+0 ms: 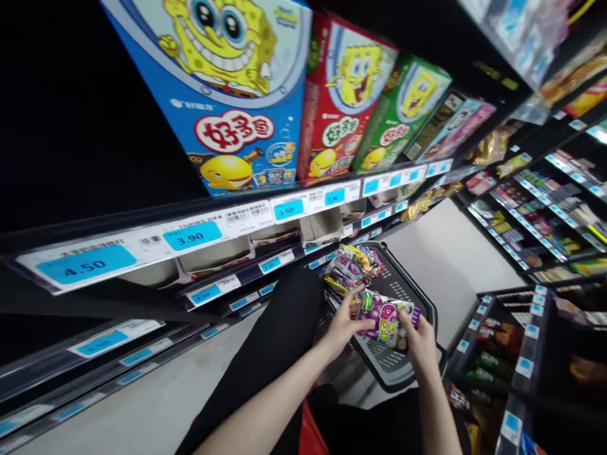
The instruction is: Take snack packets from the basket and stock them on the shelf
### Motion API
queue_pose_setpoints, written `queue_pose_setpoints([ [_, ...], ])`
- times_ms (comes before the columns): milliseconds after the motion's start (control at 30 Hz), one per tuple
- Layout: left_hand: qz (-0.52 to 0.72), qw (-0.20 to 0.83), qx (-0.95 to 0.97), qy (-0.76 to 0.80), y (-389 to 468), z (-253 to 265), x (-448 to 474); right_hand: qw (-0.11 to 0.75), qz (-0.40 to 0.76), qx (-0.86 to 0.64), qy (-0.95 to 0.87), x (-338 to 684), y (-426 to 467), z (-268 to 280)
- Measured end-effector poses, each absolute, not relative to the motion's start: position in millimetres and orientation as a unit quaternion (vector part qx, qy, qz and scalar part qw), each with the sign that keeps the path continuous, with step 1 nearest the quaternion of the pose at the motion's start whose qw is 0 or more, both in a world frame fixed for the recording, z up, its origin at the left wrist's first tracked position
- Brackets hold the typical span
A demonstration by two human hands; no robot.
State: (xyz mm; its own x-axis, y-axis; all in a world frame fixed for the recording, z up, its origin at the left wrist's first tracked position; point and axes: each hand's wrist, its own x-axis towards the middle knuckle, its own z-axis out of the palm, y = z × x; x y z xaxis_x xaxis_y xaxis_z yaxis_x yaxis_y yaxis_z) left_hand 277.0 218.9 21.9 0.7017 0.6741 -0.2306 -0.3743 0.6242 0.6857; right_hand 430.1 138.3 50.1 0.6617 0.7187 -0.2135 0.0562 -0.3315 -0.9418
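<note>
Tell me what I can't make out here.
Head view: ends of the purple packet, partly covered by the left hand and right hand.
Head view: top of the blue box, cut off by the upper edge.
Head view: lettering on far shelf goods, small and blurred.

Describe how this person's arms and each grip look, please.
Both forearms are bare, with no sleeve, watch or cable showing. The left grip and right grip are ungloved human hands; no rings can be made out. A black trouser leg shows too.
</note>
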Motion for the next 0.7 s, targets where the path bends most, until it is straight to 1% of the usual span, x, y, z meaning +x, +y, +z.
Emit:
queue_pose_setpoints([
  [133,0.237,0.85,0.394,0.257,208.7,20.3,279.7,0.595,0.377,-0.689,-0.168,420.3,95.5,33.5],
  [233,0.221,0.85,0.388,0.28,199.3,12.6,285.5,0.619,0.41,-0.654,-0.15,411.5,75.4,21.6],
  [300,0.182,0.867,0.354,0.299,195.5,10.2,286.0,0.63,0.401,-0.649,-0.142,406.0,68.5,11.8],
  [367,0.082,0.896,0.309,0.308,194.6,10.9,282.4,0.641,0.359,-0.661,-0.151,403.7,65.3,3.5],
  [433,-0.025,0.914,0.268,0.302,196.0,13.2,276.7,0.628,0.302,-0.688,-0.204,405.9,63.0,0.2],
  [500,-0.073,0.924,0.237,0.29,197.5,15.1,271.8,0.589,0.239,-0.714,-0.294,411.6,59.0,2.7],
  [567,-0.076,0.93,0.225,0.281,197.2,15.8,269.8,0.538,0.19,-0.727,-0.381,418.2,53.4,8.0],
  [633,-0.059,0.923,0.249,0.287,194.5,15.4,271.2,0.498,0.167,-0.733,-0.431,423.4,48.6,11.4],
  [700,-0.003,0.909,0.289,0.299,190.8,14.1,274.9,0.497,0.166,-0.733,-0.434,425.6,47.0,9.6],
])
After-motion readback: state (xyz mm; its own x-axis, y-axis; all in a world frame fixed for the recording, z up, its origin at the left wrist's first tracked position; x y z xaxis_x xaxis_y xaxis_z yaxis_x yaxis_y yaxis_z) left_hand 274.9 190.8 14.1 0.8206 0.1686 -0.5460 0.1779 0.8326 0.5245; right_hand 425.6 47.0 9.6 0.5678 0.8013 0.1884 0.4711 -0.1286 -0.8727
